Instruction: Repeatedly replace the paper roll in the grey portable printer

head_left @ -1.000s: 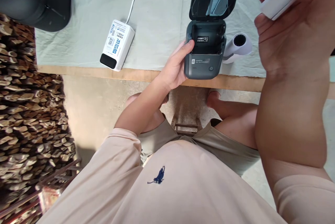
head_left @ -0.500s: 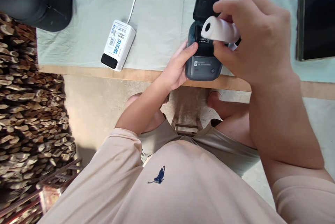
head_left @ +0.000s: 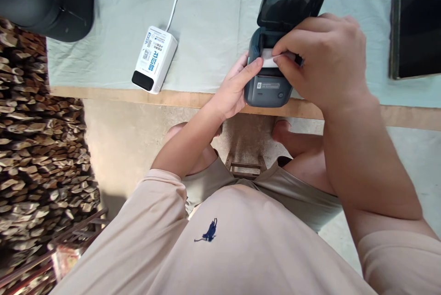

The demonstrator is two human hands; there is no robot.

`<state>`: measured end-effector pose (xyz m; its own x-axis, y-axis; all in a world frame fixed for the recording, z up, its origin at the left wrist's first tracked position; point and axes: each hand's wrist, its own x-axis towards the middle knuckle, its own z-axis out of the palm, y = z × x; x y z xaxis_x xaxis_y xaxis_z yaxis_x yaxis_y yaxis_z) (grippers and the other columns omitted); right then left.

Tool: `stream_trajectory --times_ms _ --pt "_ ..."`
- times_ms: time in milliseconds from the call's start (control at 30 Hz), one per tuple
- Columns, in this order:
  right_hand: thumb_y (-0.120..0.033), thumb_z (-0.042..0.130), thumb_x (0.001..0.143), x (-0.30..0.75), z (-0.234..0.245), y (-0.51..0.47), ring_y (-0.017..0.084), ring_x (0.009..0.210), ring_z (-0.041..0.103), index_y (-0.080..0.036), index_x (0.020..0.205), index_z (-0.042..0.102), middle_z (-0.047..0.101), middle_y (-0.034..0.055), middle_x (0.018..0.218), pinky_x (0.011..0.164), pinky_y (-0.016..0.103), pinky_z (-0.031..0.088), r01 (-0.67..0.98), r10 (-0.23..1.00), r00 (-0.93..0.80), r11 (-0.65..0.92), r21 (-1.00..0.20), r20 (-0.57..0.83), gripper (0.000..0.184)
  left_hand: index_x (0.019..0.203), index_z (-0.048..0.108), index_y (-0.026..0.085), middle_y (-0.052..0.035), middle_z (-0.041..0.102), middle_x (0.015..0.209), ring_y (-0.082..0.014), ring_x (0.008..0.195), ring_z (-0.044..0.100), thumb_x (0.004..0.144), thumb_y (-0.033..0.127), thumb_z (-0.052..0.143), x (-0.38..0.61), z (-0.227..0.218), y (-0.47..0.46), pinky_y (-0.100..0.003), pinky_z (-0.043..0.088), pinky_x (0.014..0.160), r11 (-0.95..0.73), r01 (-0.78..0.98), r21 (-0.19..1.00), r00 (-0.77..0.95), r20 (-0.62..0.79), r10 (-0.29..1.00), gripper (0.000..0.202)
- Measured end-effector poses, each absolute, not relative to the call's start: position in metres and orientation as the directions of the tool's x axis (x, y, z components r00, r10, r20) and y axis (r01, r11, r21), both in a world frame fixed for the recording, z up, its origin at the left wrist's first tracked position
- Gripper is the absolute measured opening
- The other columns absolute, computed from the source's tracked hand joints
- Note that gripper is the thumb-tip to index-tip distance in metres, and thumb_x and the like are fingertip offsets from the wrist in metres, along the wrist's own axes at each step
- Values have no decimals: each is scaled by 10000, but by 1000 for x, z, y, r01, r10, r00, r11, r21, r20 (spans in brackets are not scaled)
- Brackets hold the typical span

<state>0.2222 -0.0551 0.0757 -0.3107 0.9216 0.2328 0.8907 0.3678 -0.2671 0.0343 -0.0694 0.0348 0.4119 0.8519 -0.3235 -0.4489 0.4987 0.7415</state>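
A dark grey label printer (head_left: 267,95) stands at the table's front edge, its black lid (head_left: 287,8) swung up and back. My left hand (head_left: 237,81) grips the printer's left side, thumb over the rim. Inside the open compartment lies a white paper roll (head_left: 270,58), partly covered by fingers. My right hand (head_left: 327,60) reaches in from the right, thumb and forefinger closed on the roll. The roll's right end is hidden behind that hand.
A white power bank (head_left: 155,58) with a short cable lies left on the pale green cloth (head_left: 210,19). A black case (head_left: 48,1) sits at the far left, and a dark-screened phone (head_left: 416,28) at the right. Stacked firewood (head_left: 37,138) stands left of the table.
My right hand has lowered the paper roll from above the printer into its compartment. The lid now leans slightly further right. My left hand keeps its hold.
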Motion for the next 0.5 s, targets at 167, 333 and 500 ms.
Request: stream_trajectory --times_ms 167,333,500 --pt "-317 573 1055 219 70 -68 308 1095 770 -299 920 833 821 40 961 981 484 509 832 811 -316 486 -267 493 293 1036 747 282 -64 905 1318 -481 1677 550 977 571 828 31 38 -66 -614 565 1363 548 -481 684 481 -317 818 306" --pt "-373 569 1108 222 67 -75 287 1127 737 -323 846 786 810 22 960 1043 512 522 775 814 -425 553 -306 394 344 1064 725 286 -81 882 1198 -490 1641 588 882 516 900 30 35 -67 -641 561 1346 496 -444 746 380 -345 858 341" --pt "-498 659 1037 225 73 -65 303 1141 712 -348 963 830 761 15 976 1013 532 527 731 856 -367 507 -456 364 239 1373 690 246 -23 848 1218 -361 1605 684 968 272 750 35 33 -70 -575 634 1276 505 -379 776 299 -414 860 411"
